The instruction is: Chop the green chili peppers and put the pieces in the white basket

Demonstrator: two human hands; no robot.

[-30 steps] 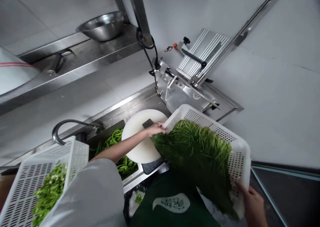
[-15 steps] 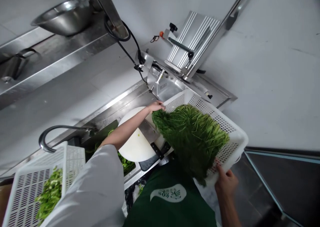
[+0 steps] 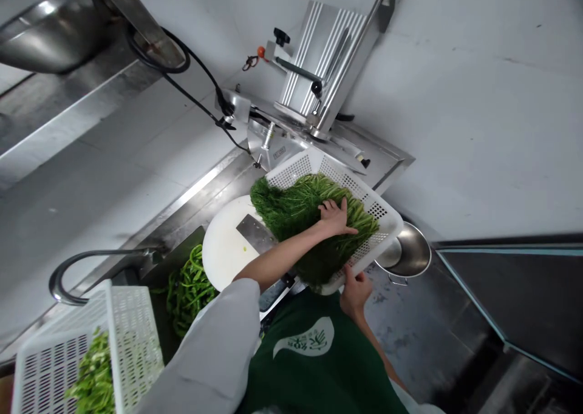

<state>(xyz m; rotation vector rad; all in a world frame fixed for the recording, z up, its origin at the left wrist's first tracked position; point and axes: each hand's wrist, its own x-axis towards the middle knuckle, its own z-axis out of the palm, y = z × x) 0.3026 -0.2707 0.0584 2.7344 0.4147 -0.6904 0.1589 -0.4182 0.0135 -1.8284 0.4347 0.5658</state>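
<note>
A white perforated basket [image 3: 380,210] full of long thin green stems [image 3: 296,210] is tilted over the counter edge beside a round white cutting board [image 3: 225,256]. My left hand [image 3: 334,217] lies flat on top of the greens, fingers spread. My right hand [image 3: 355,286] grips the basket's near rim from below. A cleaver [image 3: 259,235] rests on the board, its blade partly under my left forearm.
A metal slicing machine [image 3: 314,68] stands behind the basket against the wall. A sink with green vegetables [image 3: 189,286] and a faucet [image 3: 86,262] lies left of the board. Another white basket [image 3: 68,353] of chopped greens sits at lower left. A steel bowl [image 3: 412,250] is below at right.
The basket has swung left toward the board and lower. My left hand left the basket's far rim and now rests on the greens. The view turned right.
</note>
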